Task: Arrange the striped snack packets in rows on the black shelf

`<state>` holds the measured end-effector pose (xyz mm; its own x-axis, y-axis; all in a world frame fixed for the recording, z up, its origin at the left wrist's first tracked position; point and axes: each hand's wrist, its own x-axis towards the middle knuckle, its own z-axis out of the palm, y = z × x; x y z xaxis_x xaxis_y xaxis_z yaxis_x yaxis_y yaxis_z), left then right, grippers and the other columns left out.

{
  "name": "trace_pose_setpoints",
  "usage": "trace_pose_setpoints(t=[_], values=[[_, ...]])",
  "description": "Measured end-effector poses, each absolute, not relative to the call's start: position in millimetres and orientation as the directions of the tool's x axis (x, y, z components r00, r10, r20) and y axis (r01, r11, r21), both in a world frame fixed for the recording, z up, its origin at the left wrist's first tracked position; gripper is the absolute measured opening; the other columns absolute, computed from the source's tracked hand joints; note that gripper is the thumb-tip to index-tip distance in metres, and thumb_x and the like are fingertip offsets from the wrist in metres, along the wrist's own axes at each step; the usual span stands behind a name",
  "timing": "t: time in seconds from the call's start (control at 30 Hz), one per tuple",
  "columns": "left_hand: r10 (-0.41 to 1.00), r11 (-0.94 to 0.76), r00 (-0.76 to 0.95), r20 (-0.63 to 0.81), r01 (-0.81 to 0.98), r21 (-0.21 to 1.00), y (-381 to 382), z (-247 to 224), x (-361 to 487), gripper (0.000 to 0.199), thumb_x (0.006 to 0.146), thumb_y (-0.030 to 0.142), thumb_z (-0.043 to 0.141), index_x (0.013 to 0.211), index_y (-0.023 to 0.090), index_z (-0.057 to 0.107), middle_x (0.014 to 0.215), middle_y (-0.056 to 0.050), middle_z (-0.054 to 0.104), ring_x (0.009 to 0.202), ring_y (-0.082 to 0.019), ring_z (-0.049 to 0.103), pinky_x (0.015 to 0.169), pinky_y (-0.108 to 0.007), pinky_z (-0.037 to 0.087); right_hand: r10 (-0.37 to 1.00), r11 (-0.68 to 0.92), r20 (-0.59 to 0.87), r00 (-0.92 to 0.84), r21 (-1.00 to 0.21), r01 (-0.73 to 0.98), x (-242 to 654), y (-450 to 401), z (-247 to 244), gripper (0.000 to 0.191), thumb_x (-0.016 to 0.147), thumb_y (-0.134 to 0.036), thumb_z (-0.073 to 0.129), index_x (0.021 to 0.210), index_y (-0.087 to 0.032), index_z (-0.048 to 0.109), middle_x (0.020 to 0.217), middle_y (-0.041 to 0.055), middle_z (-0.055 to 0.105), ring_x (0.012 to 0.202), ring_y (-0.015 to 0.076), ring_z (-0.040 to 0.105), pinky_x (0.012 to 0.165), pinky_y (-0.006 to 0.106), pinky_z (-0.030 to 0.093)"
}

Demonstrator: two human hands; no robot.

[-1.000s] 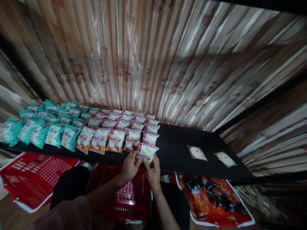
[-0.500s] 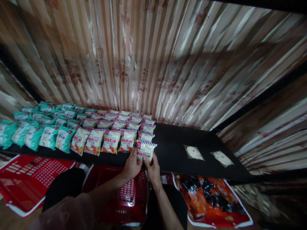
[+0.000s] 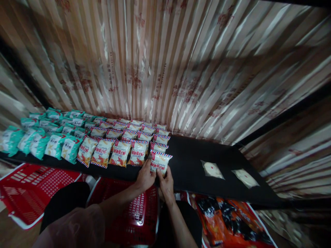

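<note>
Between my two hands is a snack bag [image 3: 160, 161], white with a striped blue-and-red top edge, at the front right end of the bag rows. My left hand [image 3: 145, 176] grips its left side, and my right hand [image 3: 166, 183] holds its lower right, thumb on the front. Matching snack bags [image 3: 138, 152] stand in rows to the left and behind it on a black shelf [image 3: 186, 155]. Farther left are rows of teal snack bags [image 3: 71, 148]. The fingers behind the held bag are hidden.
Two flat clear packets with round white contents [image 3: 212, 170] lie on the shelf's right part. Below the shelf are a red basket [image 3: 124, 210], another red basket [image 3: 38, 189] and orange-and-black packages [image 3: 230, 220]. A pleated striped curtain [image 3: 155, 62] hangs behind.
The view has shifted slightly, so most things appear a little farther right. Both hands stay on the same snack bag, which keeps its place at the row's front.
</note>
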<state>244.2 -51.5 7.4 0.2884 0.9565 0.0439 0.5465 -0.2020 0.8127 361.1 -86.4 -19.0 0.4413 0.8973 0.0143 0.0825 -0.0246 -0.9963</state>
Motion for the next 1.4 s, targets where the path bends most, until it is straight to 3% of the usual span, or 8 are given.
trace_pose_setpoints(t=[0.3,0.53,0.83,1.03,1.4], values=[[0.954,-0.256,0.269,0.132,0.5,0.827,-43,-9,249,0.055,0.076,0.017,0.048,0.13,0.01,0.04,0.134,-0.016,0.047,0.125,-0.026,0.044,0.106,-0.042,0.036,0.892,-0.019,0.04,0.451,-0.992,0.127,363,-80,-18,0.062,0.074,-0.047,0.06,0.127,-0.019,0.047,0.105,0.0083,0.068,0.09,0.023,0.064,0.081,0.037,0.05],[0.963,-0.221,0.248,0.104,0.511,0.831,-43,-7,249,0.057,0.077,0.017,0.046,0.132,0.008,0.038,0.133,-0.018,0.048,0.127,-0.028,0.043,0.105,-0.044,0.037,0.849,0.027,0.163,0.502,-0.964,0.266,362,-79,-20,0.052,0.073,-0.048,0.06,0.117,-0.02,0.057,0.101,0.0069,0.068,0.092,0.0237,0.062,0.079,0.036,0.05],[0.929,-0.314,0.339,0.151,0.502,0.806,-91,-19,234,0.069,0.075,0.01,0.042,0.14,0.001,0.022,0.148,-0.022,0.024,0.137,-0.026,0.023,0.112,-0.043,0.027,0.857,0.003,0.148,0.494,-0.959,0.282,358,-82,-25,0.054,0.074,-0.05,0.057,0.118,-0.018,0.055,0.105,0.0087,0.066,0.096,0.0236,0.059,0.081,0.035,0.047],[0.894,-0.396,0.39,0.222,0.45,0.8,-107,-35,219,0.061,0.075,0.007,0.039,0.136,0.005,0.034,0.147,-0.02,0.026,0.136,-0.026,0.026,0.11,-0.047,0.03,0.831,0.011,0.18,0.527,-0.951,0.308,355,-80,-29,0.054,0.074,-0.05,0.056,0.118,-0.017,0.055,0.104,0.0086,0.066,0.098,0.0238,0.057,0.083,0.035,0.045],[0.891,-0.422,0.418,0.178,0.615,0.666,-91,-5,210,0.05,0.079,0.009,0.037,0.127,0.01,0.048,0.141,-0.014,0.04,0.13,-0.023,0.039,0.109,-0.041,0.034,0.822,0.008,0.178,0.541,-0.954,0.301,355,-77,-28,0.054,0.074,-0.05,0.057,0.116,-0.018,0.056,0.102,0.0078,0.066,0.097,0.0239,0.057,0.084,0.036,0.045]])
